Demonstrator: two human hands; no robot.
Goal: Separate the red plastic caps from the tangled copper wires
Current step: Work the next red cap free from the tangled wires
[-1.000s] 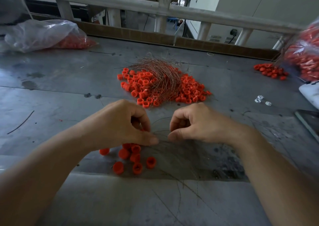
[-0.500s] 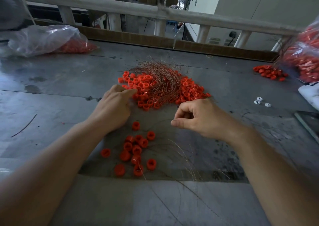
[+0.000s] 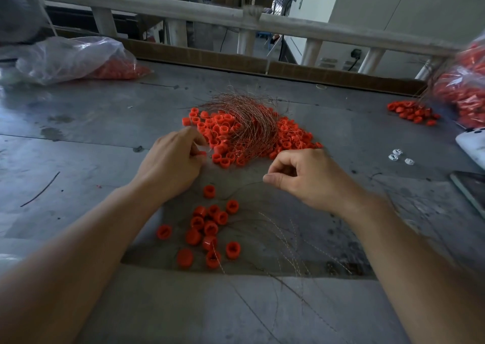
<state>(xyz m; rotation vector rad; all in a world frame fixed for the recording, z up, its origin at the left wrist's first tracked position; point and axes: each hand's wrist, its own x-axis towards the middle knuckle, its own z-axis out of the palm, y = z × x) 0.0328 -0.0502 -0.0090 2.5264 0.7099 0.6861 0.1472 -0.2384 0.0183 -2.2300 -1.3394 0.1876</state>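
Both bare forearms are stretched forward from the lower corners of the view and angled inward toward each other. The left grip [image 3: 173,165] is held with its back upward, the fingers curled under toward the thumb, and a red cap [image 3: 202,153] is pinched at the fingertips. The right grip [image 3: 309,178] is set beside it, apart from the left, with the knuckles raised. Its thumb is pressed against the bent forefinger, where a thin copper wire [image 3: 244,187] is nipped, and the other fingers are tucked toward the palm.

table [image 3: 78,144]: dull scuffed grey metal | caps [image 3: 225,133]: glossy red plastic | wires [image 3: 252,117]: thin shiny copper | bag [image 3: 70,57]: clear crinkled plastic
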